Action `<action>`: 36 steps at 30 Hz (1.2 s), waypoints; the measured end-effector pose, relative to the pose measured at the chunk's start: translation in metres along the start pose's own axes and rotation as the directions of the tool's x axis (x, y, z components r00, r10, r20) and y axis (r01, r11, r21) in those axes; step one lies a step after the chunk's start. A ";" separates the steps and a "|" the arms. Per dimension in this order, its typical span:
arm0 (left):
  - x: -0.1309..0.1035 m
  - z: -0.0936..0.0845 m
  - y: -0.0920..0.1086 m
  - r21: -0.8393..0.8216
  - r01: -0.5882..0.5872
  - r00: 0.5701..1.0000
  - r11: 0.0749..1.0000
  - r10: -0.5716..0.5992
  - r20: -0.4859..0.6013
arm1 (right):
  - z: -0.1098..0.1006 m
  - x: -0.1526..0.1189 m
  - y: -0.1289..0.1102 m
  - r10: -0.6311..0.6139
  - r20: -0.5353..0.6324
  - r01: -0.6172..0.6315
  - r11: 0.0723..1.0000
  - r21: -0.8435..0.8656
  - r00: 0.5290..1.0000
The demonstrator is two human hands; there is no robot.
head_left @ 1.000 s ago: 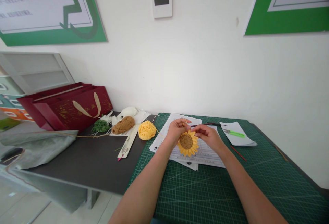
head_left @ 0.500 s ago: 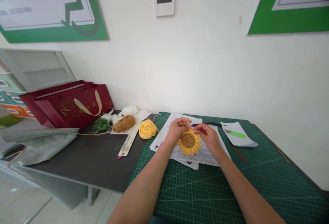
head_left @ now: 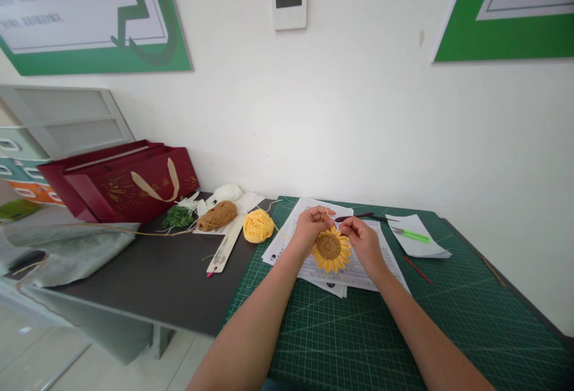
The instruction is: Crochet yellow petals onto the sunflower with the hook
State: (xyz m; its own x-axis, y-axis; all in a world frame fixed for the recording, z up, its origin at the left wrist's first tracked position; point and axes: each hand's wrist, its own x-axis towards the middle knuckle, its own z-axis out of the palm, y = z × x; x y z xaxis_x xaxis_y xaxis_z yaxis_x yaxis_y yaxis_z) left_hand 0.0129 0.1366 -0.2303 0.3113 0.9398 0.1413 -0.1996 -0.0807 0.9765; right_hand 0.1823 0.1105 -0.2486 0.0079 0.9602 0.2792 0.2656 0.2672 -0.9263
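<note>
A crocheted sunflower [head_left: 330,247] with a brown centre and yellow petals hangs between my hands above printed sheets. My left hand [head_left: 310,227] is closed on its upper left edge, with yellow yarn looped over the fingers. At the upper right petals my right hand [head_left: 361,237] pinches the flower's edge with thumb and finger. A yellow yarn ball [head_left: 258,226] lies to the left, and a strand runs from it towards my left hand. Whether my right hand also holds a hook is too small to tell.
Printed papers [head_left: 368,271] lie on a green cutting mat [head_left: 341,331]. To the right are a green cutter [head_left: 415,235] and a red stick [head_left: 418,270]. Brown yarn [head_left: 217,216], green yarn [head_left: 178,216], a ruler [head_left: 226,244] and a dark red bag [head_left: 130,188] stand left.
The view has shifted very slightly. Both hands keep nearly the same pose on the sunflower.
</note>
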 end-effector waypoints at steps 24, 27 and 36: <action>-0.001 0.004 0.003 -0.080 -0.032 0.969 0.996 0.011 -0.246 | 0.014 -0.004 0.003 0.268 0.166 -0.313 0.855 0.414 0.949; 0.000 0.002 0.004 -0.076 -0.044 0.965 0.996 0.023 -0.260 | 0.010 -0.005 0.003 0.244 0.151 -0.284 0.883 0.375 0.958; 0.001 0.004 0.001 -0.044 -0.056 0.972 0.997 0.045 -0.232 | 0.013 -0.004 0.004 0.235 0.151 -0.274 0.897 0.347 0.960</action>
State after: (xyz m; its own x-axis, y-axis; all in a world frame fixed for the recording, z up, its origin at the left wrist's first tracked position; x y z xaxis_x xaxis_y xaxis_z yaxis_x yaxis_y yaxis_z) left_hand 0.0167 0.1366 -0.2287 0.0782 0.9866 0.1431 -0.2571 -0.1188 0.9591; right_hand 0.1711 0.1084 -0.2563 -0.0753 0.9971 0.0120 -0.0989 0.0045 -0.9951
